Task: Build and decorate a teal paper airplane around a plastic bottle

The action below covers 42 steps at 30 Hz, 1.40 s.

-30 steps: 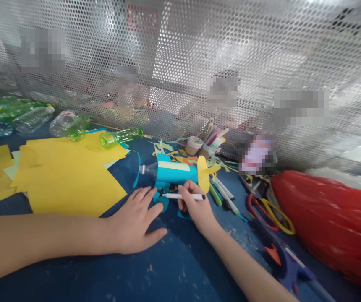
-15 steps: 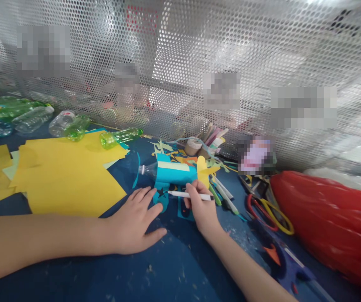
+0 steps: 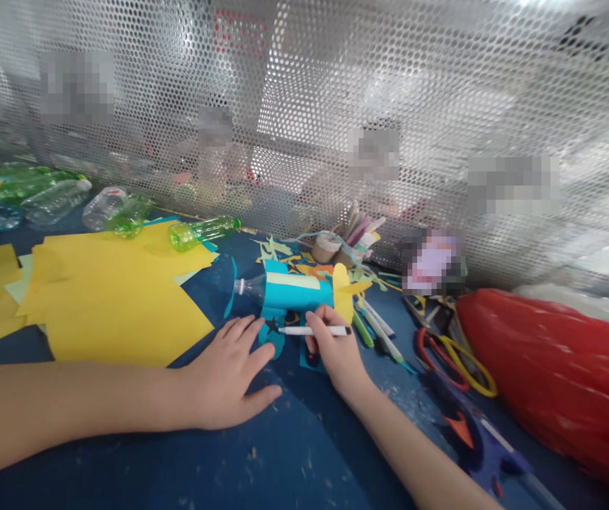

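Observation:
My right hand (image 3: 336, 350) is closed around a white marker (image 3: 312, 331) whose tip points left at a black star on a blue paper piece (image 3: 272, 334). My left hand (image 3: 227, 375) lies flat with fingers spread on the blue table, its fingertips holding down that paper. Just beyond both hands lies a clear plastic bottle wrapped in blue paper (image 3: 288, 290) with a yellow paper fin (image 3: 343, 292).
Yellow paper sheets (image 3: 118, 297) spread to the left, with empty plastic bottles (image 3: 198, 232) behind them. Pens, scissors (image 3: 458, 361) and paper scraps lie to the right beside a red plastic bag (image 3: 559, 375). A perforated metal screen (image 3: 336, 106) walls the back.
My right hand with the marker shifted slightly right and then back left; the tip is at the black star. My left hand has stayed put.

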Motion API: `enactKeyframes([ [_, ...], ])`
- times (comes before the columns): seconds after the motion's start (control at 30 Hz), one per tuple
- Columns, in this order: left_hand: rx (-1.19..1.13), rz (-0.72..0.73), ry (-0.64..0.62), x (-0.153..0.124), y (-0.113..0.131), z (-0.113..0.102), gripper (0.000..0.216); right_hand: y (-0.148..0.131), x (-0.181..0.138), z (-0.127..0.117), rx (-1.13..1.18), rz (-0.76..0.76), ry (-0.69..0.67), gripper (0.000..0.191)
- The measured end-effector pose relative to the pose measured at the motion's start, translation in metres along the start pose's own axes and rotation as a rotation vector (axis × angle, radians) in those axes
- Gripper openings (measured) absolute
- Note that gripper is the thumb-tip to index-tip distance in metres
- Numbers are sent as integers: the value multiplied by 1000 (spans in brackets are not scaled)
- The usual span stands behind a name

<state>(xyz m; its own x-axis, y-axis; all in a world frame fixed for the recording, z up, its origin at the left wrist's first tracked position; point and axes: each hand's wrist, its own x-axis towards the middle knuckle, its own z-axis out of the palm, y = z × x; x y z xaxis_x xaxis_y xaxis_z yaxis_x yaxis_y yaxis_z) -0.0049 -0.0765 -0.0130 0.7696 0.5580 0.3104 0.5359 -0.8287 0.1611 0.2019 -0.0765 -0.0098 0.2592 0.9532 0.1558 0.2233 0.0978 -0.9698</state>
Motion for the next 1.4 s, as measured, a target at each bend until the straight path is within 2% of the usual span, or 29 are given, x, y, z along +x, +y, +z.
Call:
enactKeyframes([
  [0.8,28,12,-2,0,0,0,48,-1,0,0,-11,-16,-30,30],
  [1.0,22,3,-18,1,0,-1,49,-1,0,0,-19,-1,0,30],
  [1.4,-9,4,31,0,0,1,47,1,0,0,-16,11,-3,29],
])
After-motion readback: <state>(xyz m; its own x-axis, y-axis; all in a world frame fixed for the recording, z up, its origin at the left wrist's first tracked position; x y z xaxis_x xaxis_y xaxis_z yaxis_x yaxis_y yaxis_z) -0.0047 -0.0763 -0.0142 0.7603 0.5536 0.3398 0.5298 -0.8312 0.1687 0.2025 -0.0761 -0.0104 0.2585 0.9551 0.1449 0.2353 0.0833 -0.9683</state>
